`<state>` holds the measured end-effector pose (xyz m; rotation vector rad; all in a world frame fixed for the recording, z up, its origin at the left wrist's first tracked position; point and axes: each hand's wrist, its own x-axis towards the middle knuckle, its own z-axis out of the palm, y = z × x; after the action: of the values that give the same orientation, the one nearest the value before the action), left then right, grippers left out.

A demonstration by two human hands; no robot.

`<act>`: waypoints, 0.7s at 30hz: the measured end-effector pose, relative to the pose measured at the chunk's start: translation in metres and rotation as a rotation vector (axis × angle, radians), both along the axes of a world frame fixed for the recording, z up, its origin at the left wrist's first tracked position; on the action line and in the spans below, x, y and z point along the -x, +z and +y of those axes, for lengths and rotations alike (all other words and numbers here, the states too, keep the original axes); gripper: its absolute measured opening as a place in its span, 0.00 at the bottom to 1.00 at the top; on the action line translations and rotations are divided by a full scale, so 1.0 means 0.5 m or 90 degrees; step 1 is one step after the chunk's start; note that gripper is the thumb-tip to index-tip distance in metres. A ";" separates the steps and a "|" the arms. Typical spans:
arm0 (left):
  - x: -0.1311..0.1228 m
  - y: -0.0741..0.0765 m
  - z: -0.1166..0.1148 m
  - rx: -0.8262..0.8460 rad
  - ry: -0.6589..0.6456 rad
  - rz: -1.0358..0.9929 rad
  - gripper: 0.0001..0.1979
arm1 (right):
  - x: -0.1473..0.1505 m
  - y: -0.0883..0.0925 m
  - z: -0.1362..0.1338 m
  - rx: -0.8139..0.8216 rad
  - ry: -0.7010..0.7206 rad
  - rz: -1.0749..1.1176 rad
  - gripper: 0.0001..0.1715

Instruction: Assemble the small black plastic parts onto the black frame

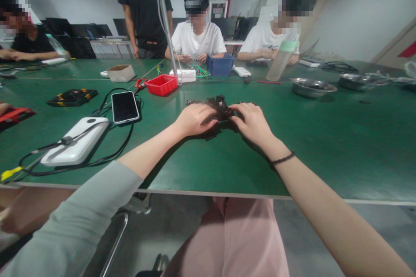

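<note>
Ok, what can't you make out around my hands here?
All in the head view.
Black assembly: mostly covered by the left hand and right hand, shape unclear.
How either hand grips it: hidden under the knuckles.
Red item at the left edge: cut off by the frame.
Metal bowl: contents hidden by its rim.

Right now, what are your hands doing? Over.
Left hand, right hand: both gripping black assembly. Resting on green table. Phone well left, apart.
</note>
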<state>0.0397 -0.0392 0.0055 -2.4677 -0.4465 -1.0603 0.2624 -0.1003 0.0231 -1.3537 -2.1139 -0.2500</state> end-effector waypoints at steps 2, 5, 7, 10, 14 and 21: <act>0.000 -0.001 0.000 -0.007 0.004 0.001 0.13 | -0.004 0.000 0.002 0.001 -0.004 0.002 0.16; 0.000 -0.001 0.001 -0.013 0.001 0.000 0.11 | -0.007 -0.001 0.005 0.001 -0.003 0.020 0.15; -0.001 -0.001 0.001 -0.006 0.001 0.004 0.11 | -0.008 -0.002 0.007 0.000 -0.004 0.047 0.15; 0.000 -0.002 0.003 0.008 0.012 0.018 0.10 | -0.011 -0.001 0.009 -0.004 -0.011 0.092 0.15; 0.002 -0.003 0.006 0.001 0.022 0.018 0.08 | -0.018 0.001 0.013 -0.018 -0.029 0.121 0.15; 0.003 -0.005 0.009 0.015 0.028 0.023 0.08 | -0.025 0.002 0.016 -0.021 -0.070 0.148 0.15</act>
<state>0.0384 -0.0348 0.0033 -2.4816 -0.5034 -0.9967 0.2750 -0.0925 0.0239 -1.4095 -1.8399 -0.1639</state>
